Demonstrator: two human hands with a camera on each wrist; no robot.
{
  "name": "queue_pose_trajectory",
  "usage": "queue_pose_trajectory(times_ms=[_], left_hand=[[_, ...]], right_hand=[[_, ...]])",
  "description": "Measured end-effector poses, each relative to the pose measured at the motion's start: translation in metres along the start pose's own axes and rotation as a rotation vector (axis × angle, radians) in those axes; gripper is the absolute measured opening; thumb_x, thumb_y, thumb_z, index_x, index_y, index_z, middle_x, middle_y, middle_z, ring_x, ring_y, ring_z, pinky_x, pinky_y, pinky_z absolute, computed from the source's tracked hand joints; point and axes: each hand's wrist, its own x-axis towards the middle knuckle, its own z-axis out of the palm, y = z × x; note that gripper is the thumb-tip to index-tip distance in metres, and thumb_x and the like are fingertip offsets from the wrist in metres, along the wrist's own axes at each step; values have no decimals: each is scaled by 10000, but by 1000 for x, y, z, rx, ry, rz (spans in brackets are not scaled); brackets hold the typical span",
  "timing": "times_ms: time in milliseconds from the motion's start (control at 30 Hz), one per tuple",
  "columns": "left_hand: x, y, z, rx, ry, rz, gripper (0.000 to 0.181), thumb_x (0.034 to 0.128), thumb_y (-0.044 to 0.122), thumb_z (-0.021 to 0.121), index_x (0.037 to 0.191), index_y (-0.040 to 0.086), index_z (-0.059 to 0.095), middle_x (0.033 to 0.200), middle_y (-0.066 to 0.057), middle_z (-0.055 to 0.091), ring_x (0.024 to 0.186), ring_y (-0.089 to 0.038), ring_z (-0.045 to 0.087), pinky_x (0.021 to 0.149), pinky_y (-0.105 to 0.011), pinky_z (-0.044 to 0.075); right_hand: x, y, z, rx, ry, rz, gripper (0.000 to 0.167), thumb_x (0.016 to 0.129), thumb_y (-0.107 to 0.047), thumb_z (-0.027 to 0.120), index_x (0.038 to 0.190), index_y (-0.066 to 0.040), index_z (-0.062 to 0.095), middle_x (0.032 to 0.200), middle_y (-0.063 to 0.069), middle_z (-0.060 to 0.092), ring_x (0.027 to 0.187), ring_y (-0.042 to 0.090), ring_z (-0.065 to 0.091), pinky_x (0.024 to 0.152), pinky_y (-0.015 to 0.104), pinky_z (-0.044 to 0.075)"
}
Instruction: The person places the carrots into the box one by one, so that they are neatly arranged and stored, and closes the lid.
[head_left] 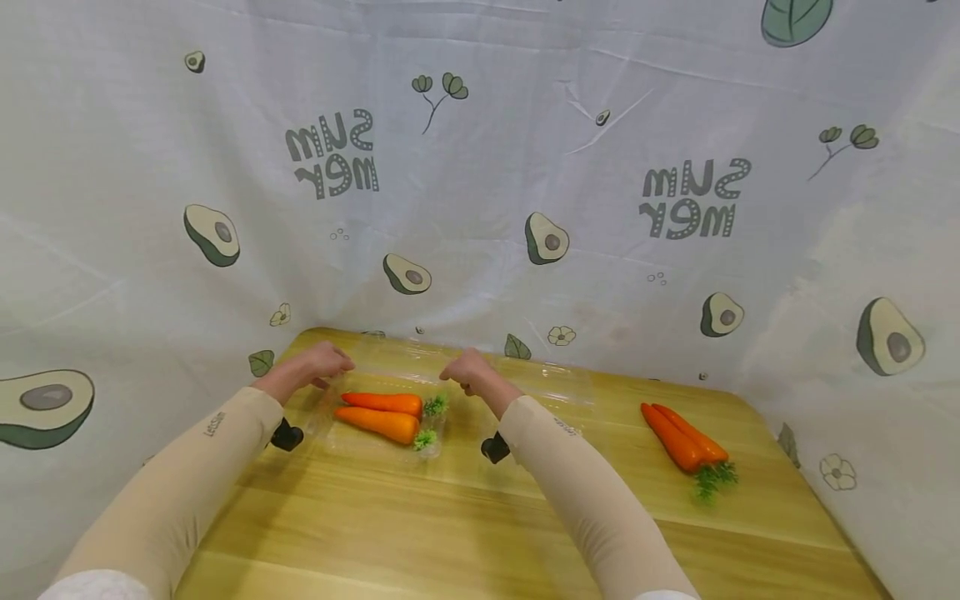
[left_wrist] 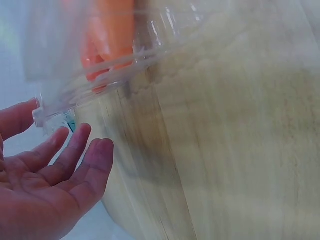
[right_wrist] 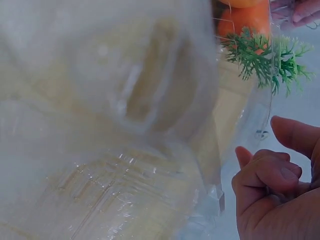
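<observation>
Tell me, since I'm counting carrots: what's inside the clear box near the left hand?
Two carrots with green tops lie inside; whatever is directly beneath them is covered.

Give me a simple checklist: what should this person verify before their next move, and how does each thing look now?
1. Two carrots in the clear plastic container: ok, lying side by side.
2. Green tops inside the edge: not ok, apparently; in the right wrist view, leaves show on both sides of it.
3. Other two carrots packed: not ok, they lie on the bare table.
4. Left grip secure: cannot tell; fingertips are at a plastic corner, pinch unclear.
5. Right grip free: ok, nothing shows in it.
</observation>
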Motion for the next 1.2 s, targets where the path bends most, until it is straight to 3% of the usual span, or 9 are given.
queue_pose_trajectory(times_ms=[133, 267, 467, 633, 867, 1033, 1200], left_hand=[[-1, 0, 0, 14, 11, 10, 533, 1051, 165, 503, 1468, -143, 379, 1419, -300, 462, 1222, -406, 489, 929, -424, 542], [-3, 1, 0, 14, 15, 26, 541, 1044, 131, 503, 1481, -150, 349, 1513, -326, 380, 1362, -484, 401, 1025, -500, 496], [-4, 2, -2, 17, 43, 78, 511, 1015, 93, 519, 1444, -158, 405, 1487, -341, 402, 1339, -497, 424, 1037, -549, 475], [-4, 1, -3, -2, 87, 115, 463, 997, 74, 546, 1378, -172, 457, 1392, -340, 482, 1270, -462, 491, 1011, -548, 495], [-7, 6, -8, -98, 187, 165, 380, 1014, 76, 542, 1332, -131, 525, 1346, -301, 538, 1259, -448, 512, 1012, -551, 483], [-12, 8, -13, -99, 244, 174, 367, 1042, 119, 519, 1334, -102, 541, 1394, -297, 514, 1257, -437, 502, 989, -509, 483], [-19, 8, -17, -123, 301, 191, 342, 1054, 156, 518, 1316, -56, 574, 1415, -267, 507, 1197, -414, 494, 950, -484, 473]], right_hand=[[2, 1, -2, 20, -6, -4, 241, 941, -97, 690, 1131, 29, 612, 549, -56, 218, 490, 102, 162, 517, 282, 243], [2, 2, -5, 46, -8, -12, 204, 943, -93, 687, 1093, 34, 630, 549, -62, 206, 489, 99, 154, 507, 276, 227], [-1, 0, -11, 90, -17, -19, 235, 952, -78, 668, 1129, 60, 599, 543, -60, 208, 486, 96, 145, 495, 268, 214], [-2, -3, -14, 111, -33, -20, 89, 962, -68, 648, 927, -6, 595, 542, -55, 216, 487, 92, 165, 497, 260, 226], [-3, -5, -17, 78, 7, -44, 253, 943, -78, 671, 729, -100, 538, 554, -69, 165, 487, 87, 156, 495, 260, 232], [-3, -8, -17, 45, 22, -66, 523, 938, -94, 683, 585, -195, 310, 537, -61, 186, 470, 95, 179, 485, 272, 250], [-4, -12, -18, -6, 36, -100, 572, 952, -120, 677, 540, -199, 289, 508, -64, 201, 446, 93, 181, 466, 278, 255]])
